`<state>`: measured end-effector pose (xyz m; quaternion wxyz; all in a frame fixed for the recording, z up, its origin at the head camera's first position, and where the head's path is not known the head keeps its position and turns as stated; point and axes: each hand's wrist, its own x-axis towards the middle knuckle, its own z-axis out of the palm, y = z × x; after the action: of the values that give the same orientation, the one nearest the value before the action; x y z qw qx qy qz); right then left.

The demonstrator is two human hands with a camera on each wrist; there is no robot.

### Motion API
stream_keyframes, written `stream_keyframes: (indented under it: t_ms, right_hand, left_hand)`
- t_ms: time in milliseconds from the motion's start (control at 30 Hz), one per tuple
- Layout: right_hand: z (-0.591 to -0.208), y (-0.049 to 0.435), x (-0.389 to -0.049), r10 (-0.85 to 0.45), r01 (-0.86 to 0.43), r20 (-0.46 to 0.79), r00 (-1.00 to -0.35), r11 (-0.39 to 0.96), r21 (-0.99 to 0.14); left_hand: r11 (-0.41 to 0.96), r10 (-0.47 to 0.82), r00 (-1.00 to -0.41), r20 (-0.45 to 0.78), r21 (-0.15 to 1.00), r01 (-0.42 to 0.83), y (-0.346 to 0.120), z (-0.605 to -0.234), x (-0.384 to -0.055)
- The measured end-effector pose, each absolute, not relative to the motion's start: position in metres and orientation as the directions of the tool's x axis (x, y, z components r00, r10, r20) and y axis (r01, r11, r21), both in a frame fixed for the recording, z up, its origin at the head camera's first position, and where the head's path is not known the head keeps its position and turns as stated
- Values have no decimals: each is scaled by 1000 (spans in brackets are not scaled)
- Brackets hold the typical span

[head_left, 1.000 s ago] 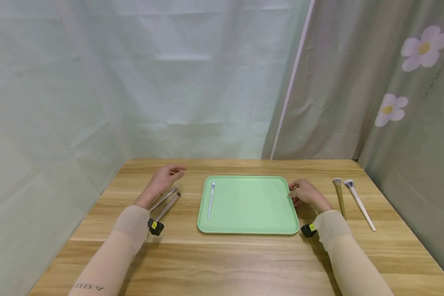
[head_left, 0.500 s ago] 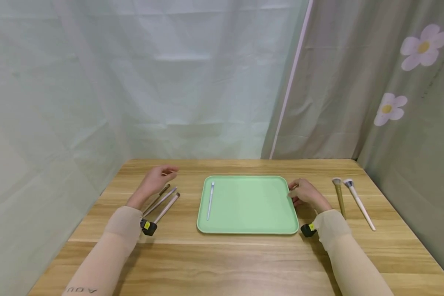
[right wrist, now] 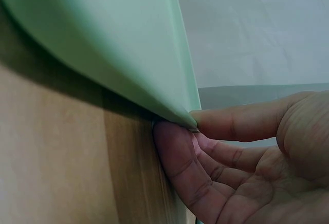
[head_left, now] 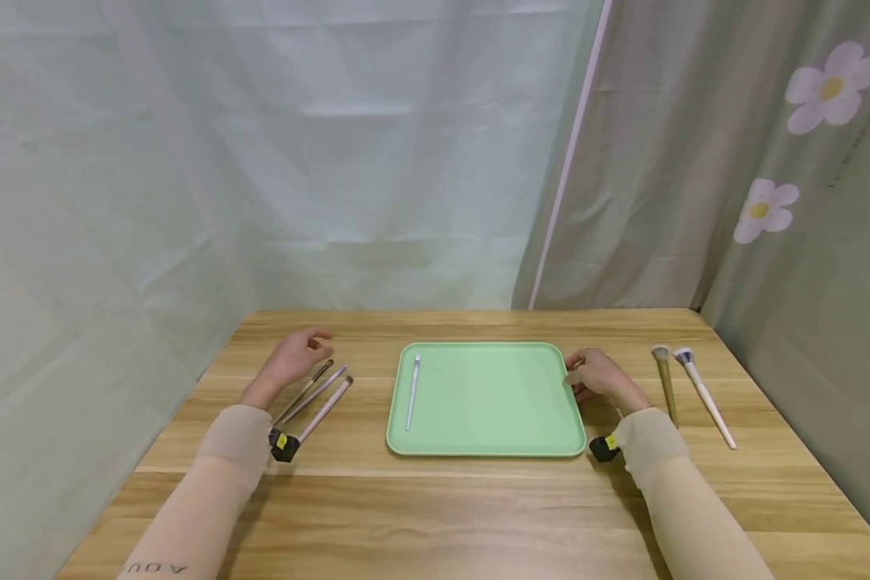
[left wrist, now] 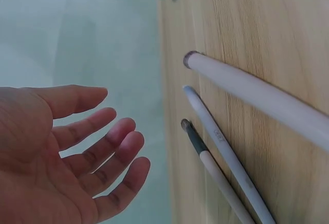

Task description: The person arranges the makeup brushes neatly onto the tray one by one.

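My left hand [head_left: 292, 361] hovers over the left part of the table, fingers loosely bent with nothing in them. Close by lie three makeup brushes: a thick pale-pink one [left wrist: 257, 90], a thin lilac one [left wrist: 226, 149] and a dark-tipped one [left wrist: 218, 178]. They rest on the wood, apart from the hand. At the tray's right edge, my right hand [head_left: 600, 377] pinches the rim of the light green tray [head_left: 493, 399], thumb above and index finger below in the right wrist view. A slim pale brush [head_left: 412, 393] lies inside the tray along its left side.
Two larger brushes lie to the right of the right hand, one with a gold-brown handle [head_left: 666, 387] and one with a white handle [head_left: 709, 403]. The wooden table [head_left: 464, 515] ends at a pale curtain [head_left: 406, 161] behind. Small black cameras sit on both wrists.
My left hand has moved left and slightly down, uncovering the dark-tipped brush beneath it. The right hand stays at the tray's edge, and the tray and brushes have not moved.
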<state>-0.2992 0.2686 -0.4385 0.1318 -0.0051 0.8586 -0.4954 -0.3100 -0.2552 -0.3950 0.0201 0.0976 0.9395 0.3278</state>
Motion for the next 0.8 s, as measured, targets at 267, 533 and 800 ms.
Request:
stream_keyframes:
  t_ms: [267, 533, 800]
  right_hand:
    - [-437, 268, -298, -137, 123, -220, -966, 504, -855]
    - [-438, 267, -298, -128, 133, -226, -966, 505, -853]
    - [-439, 267, -299, -119, 141, -230, -966, 506, -851]
  left_hand:
    - [809, 177, -984, -6, 570, 142, -261, -398, -311]
    - [832, 156, -986, -61, 546, 97, -269, -405, -311]
    - [830, 146, -981, -129, 556, 51, -274, -409, -308]
